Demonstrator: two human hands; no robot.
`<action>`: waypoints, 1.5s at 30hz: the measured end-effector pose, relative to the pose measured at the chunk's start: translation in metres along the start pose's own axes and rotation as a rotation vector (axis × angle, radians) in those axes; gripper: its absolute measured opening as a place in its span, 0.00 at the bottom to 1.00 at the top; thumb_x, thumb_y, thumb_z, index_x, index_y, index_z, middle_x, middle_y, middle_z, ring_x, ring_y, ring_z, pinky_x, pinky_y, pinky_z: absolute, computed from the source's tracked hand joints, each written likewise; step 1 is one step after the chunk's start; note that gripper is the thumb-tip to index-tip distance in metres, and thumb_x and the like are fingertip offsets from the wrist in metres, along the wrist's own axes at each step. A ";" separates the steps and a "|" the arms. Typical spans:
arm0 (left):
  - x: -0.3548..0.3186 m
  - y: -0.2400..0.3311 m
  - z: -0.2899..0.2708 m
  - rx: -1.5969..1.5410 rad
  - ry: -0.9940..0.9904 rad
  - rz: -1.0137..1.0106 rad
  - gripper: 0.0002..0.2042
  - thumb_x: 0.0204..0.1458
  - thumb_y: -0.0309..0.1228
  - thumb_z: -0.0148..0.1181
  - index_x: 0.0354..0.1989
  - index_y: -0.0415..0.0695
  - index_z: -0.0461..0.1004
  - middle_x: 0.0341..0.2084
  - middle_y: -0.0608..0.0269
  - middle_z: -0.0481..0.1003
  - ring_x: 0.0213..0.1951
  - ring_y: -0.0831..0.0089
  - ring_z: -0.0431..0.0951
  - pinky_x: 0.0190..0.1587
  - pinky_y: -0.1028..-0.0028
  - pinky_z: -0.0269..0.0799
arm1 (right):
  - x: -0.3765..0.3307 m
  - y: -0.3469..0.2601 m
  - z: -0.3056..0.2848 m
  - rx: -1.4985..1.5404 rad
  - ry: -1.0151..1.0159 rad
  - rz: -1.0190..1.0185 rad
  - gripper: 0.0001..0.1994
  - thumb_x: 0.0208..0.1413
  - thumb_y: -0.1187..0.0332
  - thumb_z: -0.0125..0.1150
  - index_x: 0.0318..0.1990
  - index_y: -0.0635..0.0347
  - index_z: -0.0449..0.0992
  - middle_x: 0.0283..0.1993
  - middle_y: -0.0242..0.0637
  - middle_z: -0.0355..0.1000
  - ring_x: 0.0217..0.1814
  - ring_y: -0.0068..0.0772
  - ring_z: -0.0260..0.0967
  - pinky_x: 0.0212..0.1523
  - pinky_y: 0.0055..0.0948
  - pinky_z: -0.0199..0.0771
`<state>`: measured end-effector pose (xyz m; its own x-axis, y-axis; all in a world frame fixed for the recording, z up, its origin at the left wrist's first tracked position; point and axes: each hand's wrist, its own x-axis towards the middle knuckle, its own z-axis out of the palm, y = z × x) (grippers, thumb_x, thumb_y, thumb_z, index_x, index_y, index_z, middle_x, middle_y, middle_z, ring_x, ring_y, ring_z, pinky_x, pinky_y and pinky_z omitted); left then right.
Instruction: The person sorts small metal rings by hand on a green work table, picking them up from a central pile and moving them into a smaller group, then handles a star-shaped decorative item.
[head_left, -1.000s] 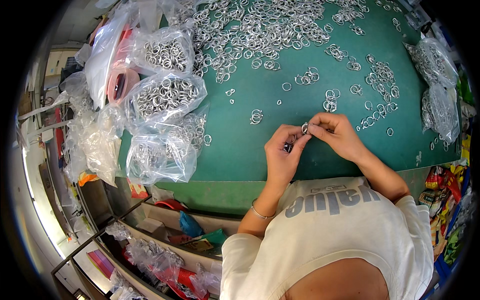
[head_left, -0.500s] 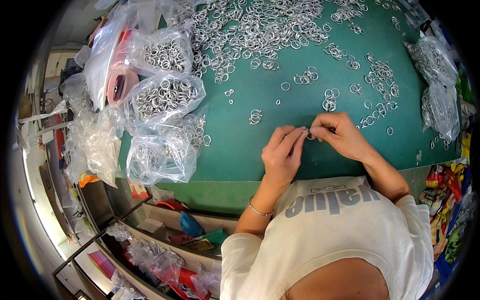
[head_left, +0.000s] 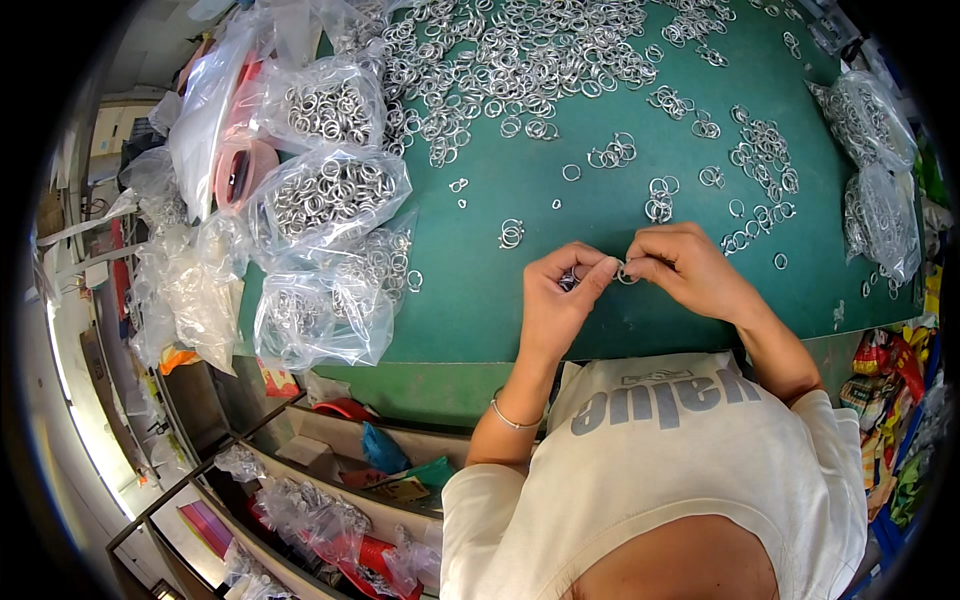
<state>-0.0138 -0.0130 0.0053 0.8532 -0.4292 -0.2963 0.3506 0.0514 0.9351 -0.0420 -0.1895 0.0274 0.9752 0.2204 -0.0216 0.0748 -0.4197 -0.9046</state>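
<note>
Over the green table [head_left: 470, 300], my left hand [head_left: 562, 310] and my right hand [head_left: 690, 270] meet fingertip to fingertip. A small silver metal ring [head_left: 625, 274] is pinched between them, partly hidden by the fingers. Inside the curled fingers of my left hand shows another shiny metal piece [head_left: 569, 280], too covered to name surely. Just beyond my right hand lies a small cluster of rings [head_left: 659, 203]. A pair of rings [head_left: 511, 233] rests to the left of my left hand, and a single ring [head_left: 780, 261] lies right of my right hand.
A wide heap of silver rings [head_left: 520, 60] covers the far side of the table. Clear plastic bags of rings [head_left: 330, 190] stand along the left, with more bags [head_left: 880, 215] at the right edge. Below the table's left front is an open drawer [head_left: 330, 440] with packaging.
My left hand has turned and its fingers have curled in, showing a metal piece in them. The right hand stays almost in place, with the ring still between the fingertips.
</note>
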 end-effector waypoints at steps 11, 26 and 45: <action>0.003 0.001 -0.002 -0.391 -0.128 -0.263 0.06 0.48 0.26 0.59 0.26 0.36 0.72 0.16 0.69 0.66 0.14 0.87 0.55 0.15 0.85 0.45 | -0.006 -0.003 0.002 -0.165 0.117 -0.123 0.07 0.46 0.68 0.60 0.24 0.62 0.71 0.20 0.38 0.64 0.21 0.41 0.62 0.21 0.34 0.59; -0.003 0.006 0.001 -0.308 -0.082 -0.168 0.06 0.49 0.26 0.59 0.24 0.37 0.73 0.13 0.74 0.64 0.14 0.88 0.56 0.16 0.85 0.46 | -0.014 -0.021 0.000 0.073 0.010 0.192 0.06 0.46 0.72 0.61 0.27 0.64 0.70 0.19 0.36 0.64 0.15 0.27 0.55 0.18 0.26 0.54; -0.015 0.010 0.016 0.359 0.171 0.524 0.02 0.42 0.20 0.60 0.22 0.36 0.73 0.19 0.63 0.71 0.21 0.81 0.66 0.22 0.83 0.59 | -0.016 -0.014 0.007 0.463 -0.086 0.350 0.06 0.52 0.74 0.54 0.27 0.67 0.72 0.20 0.32 0.71 0.24 0.18 0.66 0.25 0.21 0.64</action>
<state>-0.0288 -0.0202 0.0221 0.9357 -0.2782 0.2172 -0.2536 -0.1019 0.9619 -0.0600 -0.1812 0.0376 0.9035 0.2168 -0.3697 -0.3666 -0.0560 -0.9287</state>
